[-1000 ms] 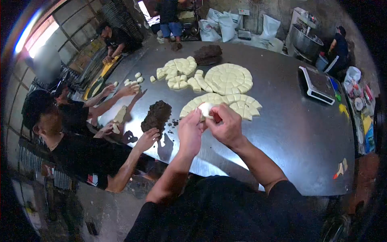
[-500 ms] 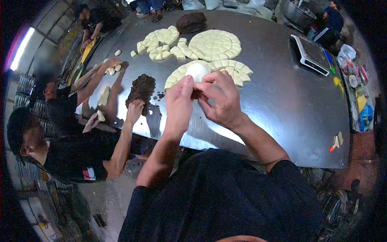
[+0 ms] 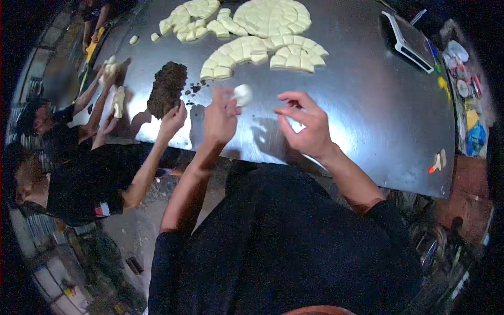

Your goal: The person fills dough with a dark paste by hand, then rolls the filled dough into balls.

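My left hand [image 3: 220, 118], partly smeared by motion, holds a round white dough ball [image 3: 243, 95] at its fingertips above the metal table [image 3: 362, 105]. To its right, my right hand [image 3: 307, 123] is open, its fingers curled but apart, with nothing in them. Beyond both hands lies a curved band of cut dough pieces [image 3: 231, 52], next to a smaller fan of pieces [image 3: 294, 58]. A dark brown crumbly mass [image 3: 168, 89] rests left of my left hand, with loose crumbs beside it.
A large round of cut dough [image 3: 273, 18] and further pieces [image 3: 191, 18] lie at the back. A scale [image 3: 407, 42] stands at the far right, and a brush [image 3: 438, 161] near the right edge. A co-worker's hand [image 3: 173, 121] touches the brown mass; another person handles dough further left.
My hands have come apart. The dough ball has gone left with my left hand, while my right hand has let go and moved right. The view has tilted downward.
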A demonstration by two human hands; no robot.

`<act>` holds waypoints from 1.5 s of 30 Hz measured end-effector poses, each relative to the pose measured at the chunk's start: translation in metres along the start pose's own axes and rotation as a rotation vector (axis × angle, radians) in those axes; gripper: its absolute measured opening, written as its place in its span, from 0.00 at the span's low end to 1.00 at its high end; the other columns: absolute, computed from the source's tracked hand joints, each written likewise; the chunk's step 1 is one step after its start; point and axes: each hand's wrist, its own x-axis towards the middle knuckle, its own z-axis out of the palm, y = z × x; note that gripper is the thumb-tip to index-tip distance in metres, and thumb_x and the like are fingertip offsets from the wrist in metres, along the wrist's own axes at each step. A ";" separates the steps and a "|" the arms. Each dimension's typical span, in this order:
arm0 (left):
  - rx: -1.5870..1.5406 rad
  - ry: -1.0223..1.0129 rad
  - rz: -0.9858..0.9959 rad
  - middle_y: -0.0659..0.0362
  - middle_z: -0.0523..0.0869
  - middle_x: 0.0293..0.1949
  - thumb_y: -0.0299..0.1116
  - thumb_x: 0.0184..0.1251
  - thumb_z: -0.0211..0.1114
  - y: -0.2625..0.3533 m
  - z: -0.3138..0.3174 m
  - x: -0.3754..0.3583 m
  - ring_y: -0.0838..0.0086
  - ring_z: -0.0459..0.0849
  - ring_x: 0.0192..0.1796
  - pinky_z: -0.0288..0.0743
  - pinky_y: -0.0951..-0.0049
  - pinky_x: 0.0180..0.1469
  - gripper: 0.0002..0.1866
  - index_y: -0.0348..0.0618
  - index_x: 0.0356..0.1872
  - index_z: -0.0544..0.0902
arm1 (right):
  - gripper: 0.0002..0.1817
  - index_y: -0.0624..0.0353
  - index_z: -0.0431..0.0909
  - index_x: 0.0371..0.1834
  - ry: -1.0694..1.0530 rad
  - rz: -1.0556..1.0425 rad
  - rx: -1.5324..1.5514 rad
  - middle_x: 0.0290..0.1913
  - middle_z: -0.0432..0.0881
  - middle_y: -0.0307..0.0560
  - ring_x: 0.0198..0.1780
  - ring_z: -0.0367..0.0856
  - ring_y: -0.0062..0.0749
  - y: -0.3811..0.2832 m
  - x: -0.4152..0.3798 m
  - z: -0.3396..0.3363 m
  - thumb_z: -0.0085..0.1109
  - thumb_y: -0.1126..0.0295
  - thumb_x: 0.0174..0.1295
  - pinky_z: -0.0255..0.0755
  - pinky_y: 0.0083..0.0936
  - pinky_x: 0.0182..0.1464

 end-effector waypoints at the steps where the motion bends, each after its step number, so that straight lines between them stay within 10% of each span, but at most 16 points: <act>1: 0.016 -0.031 0.099 0.54 0.84 0.25 0.26 0.69 0.53 -0.045 0.014 0.007 0.70 0.84 0.29 0.75 0.72 0.32 0.10 0.38 0.49 0.71 | 0.07 0.61 0.84 0.33 0.009 0.067 -0.017 0.43 0.81 0.49 0.38 0.82 0.39 0.007 -0.007 -0.002 0.63 0.76 0.50 0.77 0.28 0.41; 6: -0.625 -0.558 -0.209 0.55 0.81 0.21 0.23 0.64 0.57 -0.137 0.099 0.002 0.70 0.79 0.19 0.72 0.71 0.18 0.02 0.37 0.35 0.77 | 0.06 0.62 0.83 0.34 -0.057 0.161 0.000 0.36 0.82 0.49 0.37 0.83 0.41 0.026 -0.028 0.011 0.63 0.75 0.52 0.77 0.29 0.40; 10: -0.627 -0.507 -0.516 0.56 0.81 0.22 0.33 0.63 0.66 -0.132 0.102 -0.001 0.74 0.76 0.18 0.69 0.74 0.17 0.09 0.37 0.32 0.78 | 0.06 0.63 0.84 0.34 -0.080 0.119 0.133 0.35 0.83 0.49 0.38 0.84 0.38 0.020 -0.007 0.025 0.62 0.75 0.54 0.76 0.27 0.41; 12: -0.283 -0.034 -0.317 0.58 0.81 0.20 0.39 0.61 0.71 -0.127 0.109 -0.008 0.79 0.72 0.16 0.64 0.76 0.17 0.14 0.37 0.29 0.80 | 0.10 0.59 0.83 0.41 0.007 0.054 0.187 0.42 0.83 0.50 0.45 0.82 0.40 0.006 0.026 0.021 0.62 0.71 0.56 0.74 0.32 0.48; 14: -0.084 -0.067 -0.271 0.61 0.79 0.17 0.43 0.59 0.73 -0.132 0.103 -0.007 0.82 0.69 0.15 0.60 0.78 0.16 0.18 0.37 0.25 0.80 | 0.15 0.54 0.83 0.48 0.057 -0.006 0.210 0.48 0.82 0.53 0.52 0.81 0.46 -0.010 0.062 0.012 0.62 0.65 0.57 0.73 0.39 0.53; 17: -0.662 -0.219 -0.506 0.63 0.75 0.14 0.52 0.65 0.65 -0.134 0.090 -0.018 0.81 0.69 0.14 0.61 0.77 0.15 0.23 0.40 0.24 0.80 | 0.28 0.69 0.69 0.63 0.122 -0.282 0.056 0.66 0.66 0.62 0.63 0.70 0.48 -0.022 0.093 0.026 0.47 0.58 0.68 0.59 0.38 0.66; 19: -0.698 -0.081 -0.556 0.63 0.74 0.14 0.54 0.68 0.60 -0.150 0.083 -0.027 0.81 0.69 0.13 0.61 0.78 0.15 0.25 0.40 0.24 0.80 | 0.25 0.44 0.75 0.62 0.275 -0.219 -0.242 0.66 0.68 0.54 0.69 0.62 0.56 -0.004 0.078 0.090 0.57 0.56 0.61 0.55 0.61 0.64; 22: -0.601 0.112 -0.510 0.63 0.71 0.11 0.63 0.73 0.43 -0.148 0.054 -0.049 0.79 0.68 0.10 0.61 0.77 0.13 0.37 0.34 0.27 0.80 | 0.30 0.41 0.64 0.70 -0.528 0.030 -0.526 0.76 0.50 0.54 0.76 0.43 0.60 0.089 -0.027 0.190 0.50 0.51 0.64 0.35 0.71 0.69; 26: -0.727 0.245 -0.522 0.62 0.70 0.10 0.62 0.73 0.42 -0.182 0.025 -0.094 0.77 0.67 0.10 0.60 0.74 0.14 0.36 0.35 0.29 0.80 | 0.19 0.56 0.78 0.53 -0.348 0.052 -0.184 0.59 0.77 0.53 0.69 0.64 0.48 0.148 -0.040 0.215 0.50 0.57 0.66 0.55 0.45 0.69; 27: -0.831 0.214 -0.424 0.62 0.71 0.11 0.62 0.74 0.42 -0.212 0.024 -0.107 0.77 0.68 0.11 0.61 0.75 0.14 0.35 0.36 0.29 0.81 | 0.16 0.57 0.80 0.48 -0.378 0.688 0.387 0.55 0.80 0.53 0.65 0.69 0.45 0.125 -0.018 0.183 0.49 0.59 0.67 0.65 0.39 0.63; 30: -0.592 0.300 -0.676 0.61 0.75 0.14 0.61 0.73 0.46 -0.229 0.015 -0.140 0.77 0.71 0.13 0.62 0.74 0.16 0.33 0.38 0.29 0.81 | 0.17 0.60 0.79 0.46 -0.763 -0.024 -0.065 0.49 0.81 0.56 0.50 0.79 0.53 0.129 -0.023 0.123 0.57 0.59 0.60 0.71 0.37 0.52; 35: -0.619 0.380 -0.672 0.61 0.78 0.16 0.60 0.71 0.51 -0.232 0.008 -0.157 0.76 0.74 0.14 0.64 0.74 0.17 0.30 0.39 0.29 0.82 | 0.21 0.61 0.75 0.36 -1.213 0.356 -0.179 0.39 0.81 0.57 0.41 0.80 0.54 0.099 0.013 0.105 0.63 0.54 0.51 0.71 0.42 0.43; 38: -0.533 0.345 -0.381 0.60 0.79 0.17 0.58 0.71 0.52 -0.226 0.007 -0.140 0.75 0.74 0.14 0.64 0.74 0.17 0.29 0.39 0.28 0.83 | 0.18 0.60 0.75 0.41 -0.830 0.240 -0.059 0.34 0.80 0.50 0.34 0.79 0.39 0.080 0.063 0.165 0.60 0.58 0.54 0.72 0.35 0.37; 41: -0.858 0.276 -0.537 0.60 0.79 0.17 0.58 0.72 0.50 -0.224 0.006 -0.111 0.74 0.75 0.15 0.68 0.72 0.18 0.30 0.36 0.32 0.83 | 0.17 0.62 0.71 0.55 -0.230 0.612 1.155 0.43 0.81 0.43 0.37 0.79 0.25 0.003 0.121 0.204 0.58 0.67 0.65 0.75 0.24 0.40; 45: -0.746 0.224 -0.496 0.58 0.79 0.19 0.59 0.74 0.46 -0.183 -0.023 -0.111 0.74 0.78 0.21 0.72 0.71 0.24 0.32 0.35 0.39 0.81 | 0.14 0.60 0.80 0.45 -0.218 0.276 0.581 0.37 0.85 0.46 0.39 0.83 0.30 0.002 0.114 0.166 0.58 0.65 0.60 0.76 0.28 0.42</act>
